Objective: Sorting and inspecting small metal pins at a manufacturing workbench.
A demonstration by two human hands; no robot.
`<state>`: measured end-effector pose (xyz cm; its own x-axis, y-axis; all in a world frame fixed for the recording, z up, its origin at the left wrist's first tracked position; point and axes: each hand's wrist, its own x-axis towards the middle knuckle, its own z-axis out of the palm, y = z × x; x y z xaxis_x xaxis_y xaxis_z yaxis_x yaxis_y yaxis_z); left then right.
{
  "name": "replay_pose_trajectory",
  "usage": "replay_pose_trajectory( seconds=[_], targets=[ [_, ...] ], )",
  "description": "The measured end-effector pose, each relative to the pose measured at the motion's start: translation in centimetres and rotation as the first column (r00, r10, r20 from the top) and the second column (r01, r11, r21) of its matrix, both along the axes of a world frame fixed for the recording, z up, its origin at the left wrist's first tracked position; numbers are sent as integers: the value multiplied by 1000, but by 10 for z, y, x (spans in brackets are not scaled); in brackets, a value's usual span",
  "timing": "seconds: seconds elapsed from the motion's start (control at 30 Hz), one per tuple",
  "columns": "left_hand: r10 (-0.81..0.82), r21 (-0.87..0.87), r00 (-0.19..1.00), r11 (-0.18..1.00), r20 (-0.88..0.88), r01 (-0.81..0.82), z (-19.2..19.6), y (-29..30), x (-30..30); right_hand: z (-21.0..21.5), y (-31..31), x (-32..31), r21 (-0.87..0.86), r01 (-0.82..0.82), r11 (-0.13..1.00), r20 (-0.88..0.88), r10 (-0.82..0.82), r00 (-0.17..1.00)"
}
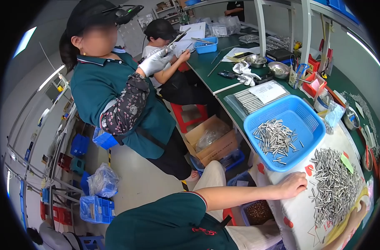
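Note:
My left hand rests on the light patterned cloth at the left edge of a heap of small shiny metal pins. Its fingers are curled together; whatever they hold, if anything, is too small to make out. Close to the heap's lower right side is my right hand, at the picture's rim, with its fingers not clearly visible. A green slip lies on the heap. Just beyond my left hand stands a blue plastic basket, with more of the same pins loose in it.
A co-worker stands at the left, holding a thin rod in a gloved hand; another person sits farther back. The green bench carries bagged rods, metal bowls and a red bin. A cardboard box sits below.

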<state>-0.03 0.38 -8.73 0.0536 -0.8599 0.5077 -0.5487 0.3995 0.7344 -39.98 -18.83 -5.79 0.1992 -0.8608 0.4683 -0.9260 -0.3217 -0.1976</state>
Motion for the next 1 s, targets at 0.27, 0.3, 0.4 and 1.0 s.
replay_pose_trajectory(
  seconds=[0.27,0.3,0.4,1.0],
  targets=[
    [1,-20,999,1000,36,-1,1,1,-1,-40,-1,-38,332,41,942,142,-93,985],
    [0,-18,999,1000,35,1,0,1,-1,-36,1,-35,334,42,942,141,-94,986],
    [3,-37,1000,999,29,-2,1,5,-1,-28,6,-25,354,108,929,14,-120,993],
    [30,80,994,996,109,-39,17,7,5,68,117,241,-121,-838,533,948,-189,-257]
  ],
)
